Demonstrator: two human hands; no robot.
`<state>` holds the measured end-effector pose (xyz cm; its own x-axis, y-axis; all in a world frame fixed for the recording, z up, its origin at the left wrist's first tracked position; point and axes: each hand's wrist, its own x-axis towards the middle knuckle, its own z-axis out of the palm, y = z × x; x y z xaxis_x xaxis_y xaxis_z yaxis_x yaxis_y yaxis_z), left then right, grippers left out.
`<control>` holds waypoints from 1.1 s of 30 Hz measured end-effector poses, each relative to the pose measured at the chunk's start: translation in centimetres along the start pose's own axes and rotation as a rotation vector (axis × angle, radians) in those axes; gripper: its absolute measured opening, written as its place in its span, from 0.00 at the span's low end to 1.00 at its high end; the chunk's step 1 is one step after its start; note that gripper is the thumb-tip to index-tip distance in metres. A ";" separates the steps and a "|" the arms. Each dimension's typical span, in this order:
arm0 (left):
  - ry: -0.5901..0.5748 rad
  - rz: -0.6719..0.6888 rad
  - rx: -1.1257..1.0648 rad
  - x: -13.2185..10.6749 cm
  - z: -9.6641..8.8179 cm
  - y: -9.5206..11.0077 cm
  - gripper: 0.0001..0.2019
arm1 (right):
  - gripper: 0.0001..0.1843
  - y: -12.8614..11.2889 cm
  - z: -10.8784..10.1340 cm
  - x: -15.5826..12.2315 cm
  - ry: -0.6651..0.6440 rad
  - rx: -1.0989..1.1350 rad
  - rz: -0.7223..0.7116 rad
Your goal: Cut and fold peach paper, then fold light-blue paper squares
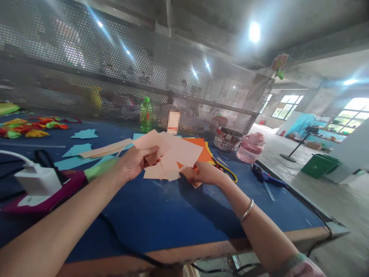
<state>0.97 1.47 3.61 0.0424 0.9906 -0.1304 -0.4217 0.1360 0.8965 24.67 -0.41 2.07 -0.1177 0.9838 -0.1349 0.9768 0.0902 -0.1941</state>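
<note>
My left hand [135,162] is closed on a peach-coloured paper sheet [152,143], lifted a little above the blue table [161,215]. My right hand [204,173], with a silver bangle on its wrist, pinches a small peach paper piece [188,172] at the edge of a spread pile of peach sheets [178,154]. Orange sheets [201,148] lie under the pile's far side. Yellow-handled scissors [226,171] rest just right of my right hand.
A green bottle [146,114] stands at the back by a perforated metal screen. A woven basket [227,139] and a pink container [250,148] sit at the right. A blue glue gun [263,177] lies near the edge. A white charger [37,180] and teal paper pieces [77,151] are left.
</note>
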 end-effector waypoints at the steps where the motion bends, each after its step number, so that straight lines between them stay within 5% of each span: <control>1: -0.003 0.001 0.000 0.1 0.0 0.0 0.08 | 0.33 0.3 0.0 0.2 -0.010 0.010 0.008; 10: -0.002 0.018 0.010 0.2 -0.1 -0.2 0.07 | 0.18 1.2 0.0 0.9 -0.039 0.142 -0.073; 15: 0.029 0.042 -0.030 0.1 0.0 -0.1 0.06 | 0.22 0.7 0.7 1.8 0.009 0.435 -0.236; 18: 0.053 0.047 -0.059 0.2 -0.1 0.0 0.07 | 0.25 -0.3 1.8 3.3 -0.103 0.647 -0.371; 25: 0.073 0.053 -0.072 0.7 -0.6 0.3 0.03 | 0.37 -2.6 1.5 8.0 -0.052 0.297 -0.396; 33: 0.070 0.064 -0.093 0.8 -0.9 0.1 0.07 | 0.22 -3.0 0.6 9.9 -0.153 0.112 -0.351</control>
<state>0.14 2.26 3.21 -0.0497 0.9931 -0.1061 -0.5035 0.0668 0.8614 20.46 8.93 0.74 -0.4747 0.8608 -0.1834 0.8479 0.3913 -0.3577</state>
